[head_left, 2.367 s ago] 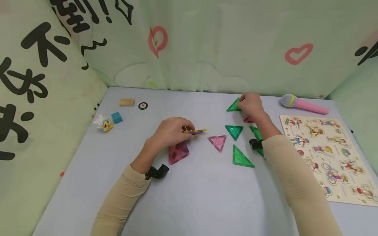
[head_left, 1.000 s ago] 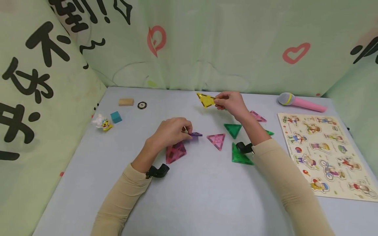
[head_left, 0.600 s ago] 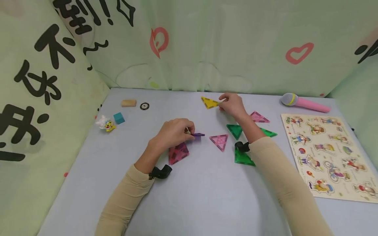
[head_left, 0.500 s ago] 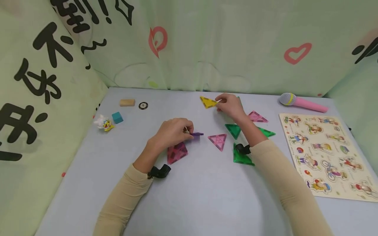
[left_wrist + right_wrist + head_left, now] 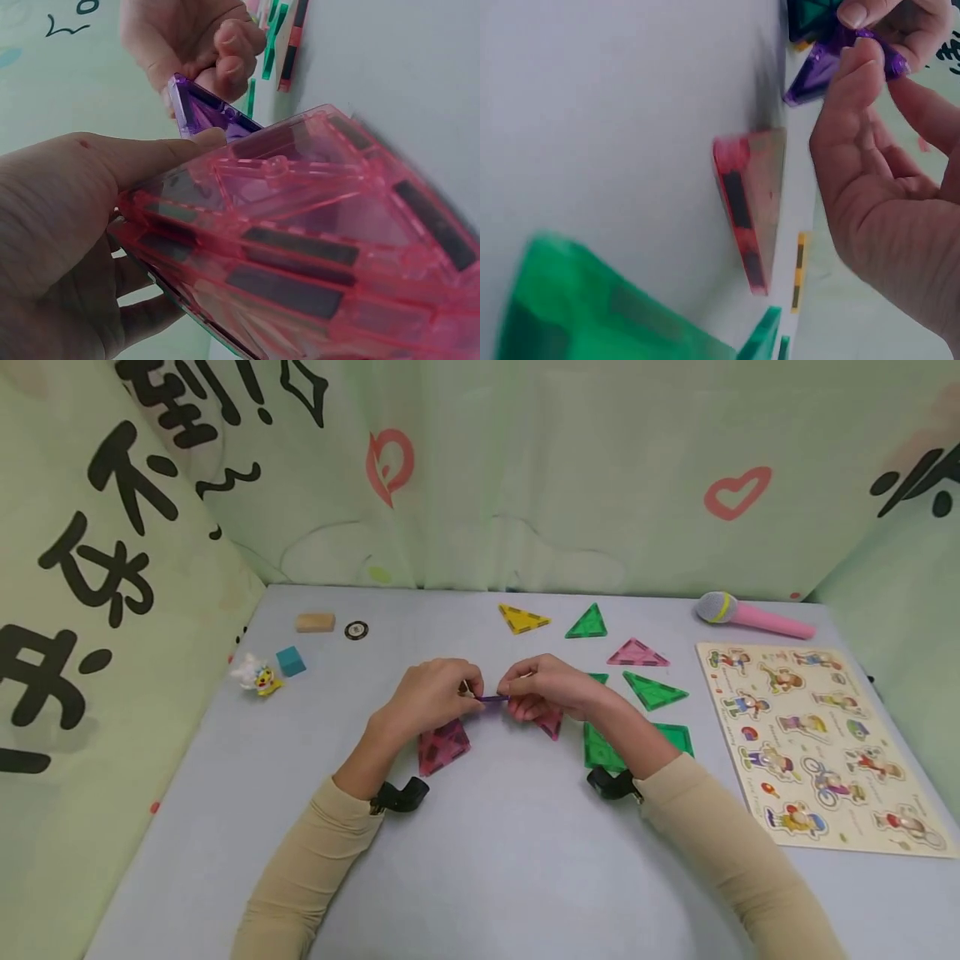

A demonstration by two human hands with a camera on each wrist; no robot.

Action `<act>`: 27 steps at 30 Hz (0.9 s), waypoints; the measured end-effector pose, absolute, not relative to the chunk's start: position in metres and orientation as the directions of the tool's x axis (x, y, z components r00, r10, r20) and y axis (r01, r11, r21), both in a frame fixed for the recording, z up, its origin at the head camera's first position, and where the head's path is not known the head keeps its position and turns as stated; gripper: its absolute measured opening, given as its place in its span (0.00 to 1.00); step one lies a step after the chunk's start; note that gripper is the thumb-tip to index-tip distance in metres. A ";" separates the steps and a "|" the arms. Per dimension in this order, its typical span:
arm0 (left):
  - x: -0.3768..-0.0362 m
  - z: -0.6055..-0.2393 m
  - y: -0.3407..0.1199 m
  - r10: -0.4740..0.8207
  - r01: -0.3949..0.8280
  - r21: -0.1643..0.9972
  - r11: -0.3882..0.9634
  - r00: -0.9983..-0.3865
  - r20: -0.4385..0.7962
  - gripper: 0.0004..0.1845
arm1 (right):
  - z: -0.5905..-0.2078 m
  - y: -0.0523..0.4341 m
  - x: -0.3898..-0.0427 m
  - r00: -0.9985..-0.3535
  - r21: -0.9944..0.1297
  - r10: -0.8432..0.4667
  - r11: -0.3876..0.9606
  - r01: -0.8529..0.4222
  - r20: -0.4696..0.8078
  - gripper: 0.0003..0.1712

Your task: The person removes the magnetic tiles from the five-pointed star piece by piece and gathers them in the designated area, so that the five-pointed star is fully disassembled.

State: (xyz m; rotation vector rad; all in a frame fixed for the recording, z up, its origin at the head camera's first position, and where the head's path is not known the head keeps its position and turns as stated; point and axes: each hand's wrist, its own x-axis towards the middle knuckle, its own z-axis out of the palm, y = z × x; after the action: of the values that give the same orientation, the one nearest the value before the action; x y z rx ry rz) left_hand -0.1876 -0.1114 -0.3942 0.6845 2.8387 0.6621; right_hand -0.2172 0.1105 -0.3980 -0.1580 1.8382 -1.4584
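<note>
A: Left hand (image 5: 429,695), quick?
B: Clamped. Thumb on top of the pink tiles (image 5: 444,747), fingers underneath, per left wrist view. A green piece shows beside them in right wrist view; exact count, can't tell.
A: Right hand (image 5: 558,685)?
B: Pinching the purple tile (image 5: 202,111), thumb against fingers.
A: Where's purple exactly?
B: Between the two hands, held above the table (image 5: 495,860). Left thumb's at its near end, so hands are close, joined by that tile.
A: Under the right hand?
B: Pink triangle (image 5: 551,724), partly covered. Large green tile (image 5: 598,747) by the right wrist, also part hidden.
A: Other triangles?
B: Far side: yellow triangle (image 5: 521,619), then a green triangle (image 5: 588,622) to its right. Nearer, a long pink triangle (image 5: 639,653), and a long green triangle (image 5: 654,691) below that.
A: Right edge?
B: Pink microphone (image 5: 757,614) lying down, picture board (image 5: 832,745) just nearer.
A: Left side, go.
B: Wooden block (image 5: 315,622) beside a black disc (image 5: 356,630); blue cube (image 5: 291,661) next to a small yellow-and-white figure (image 5: 264,679).
</note>
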 end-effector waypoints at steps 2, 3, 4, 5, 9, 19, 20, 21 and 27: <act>-0.187 -0.394 -0.112 0.461 0.398 0.445 0.803 -0.887 -0.039 0.06 | -0.399 0.109 -0.215 -0.693 -0.870 -0.526 0.300 0.392 -0.493 0.15; -0.187 -0.394 -0.112 0.460 0.398 0.441 0.804 -0.887 -0.040 0.06 | -0.399 0.108 -0.215 -0.694 -0.868 -0.521 0.278 0.412 -0.496 0.15; -0.187 -0.394 -0.112 0.461 0.400 0.437 0.806 -0.886 -0.038 0.07 | -0.399 0.107 -0.215 -0.698 -0.867 -0.516 0.259 0.425 -0.496 0.15; -0.187 -0.394 -0.112 0.463 0.404 0.431 0.806 -0.885 -0.037 0.07 | -0.399 0.108 -0.215 -0.707 -0.869 -0.507 0.246 0.430 -0.494 0.16; -0.187 -0.393 -0.112 0.473 0.415 0.418 0.808 -0.880 -0.042 0.07 | -0.396 0.112 -0.221 -0.783 -0.883 -0.412 0.277 0.380 -0.466 0.15; -0.190 -0.383 -0.136 0.443 0.306 0.517 0.800 -0.882 -0.162 0.07 | -0.400 0.133 -0.249 -0.890 -0.810 -0.227 0.542 0.222 -0.395 0.14; -0.191 -0.382 -0.140 0.446 0.289 0.546 0.786 -0.878 -0.176 0.07 | -0.401 0.134 -0.251 -0.896 -0.786 -0.217 0.585 0.198 -0.388 0.14; -0.191 -0.381 -0.143 0.449 0.274 0.574 0.772 -0.873 -0.188 0.08 | -0.402 0.134 -0.253 -0.901 -0.761 -0.211 0.625 0.174 -0.378 0.13; -0.192 -0.380 -0.159 0.474 0.225 0.661 0.716 -0.852 -0.224 0.12 | -0.404 0.130 -0.254 -0.941 -0.612 -0.207 0.791 -0.001 -0.267 0.10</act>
State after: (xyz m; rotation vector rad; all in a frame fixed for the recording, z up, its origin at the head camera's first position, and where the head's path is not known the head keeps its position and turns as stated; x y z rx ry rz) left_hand -0.1919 -0.1594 -0.3804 0.5414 2.5436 0.9083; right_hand -0.2540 0.1298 -0.4044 -0.1595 2.6606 -0.9083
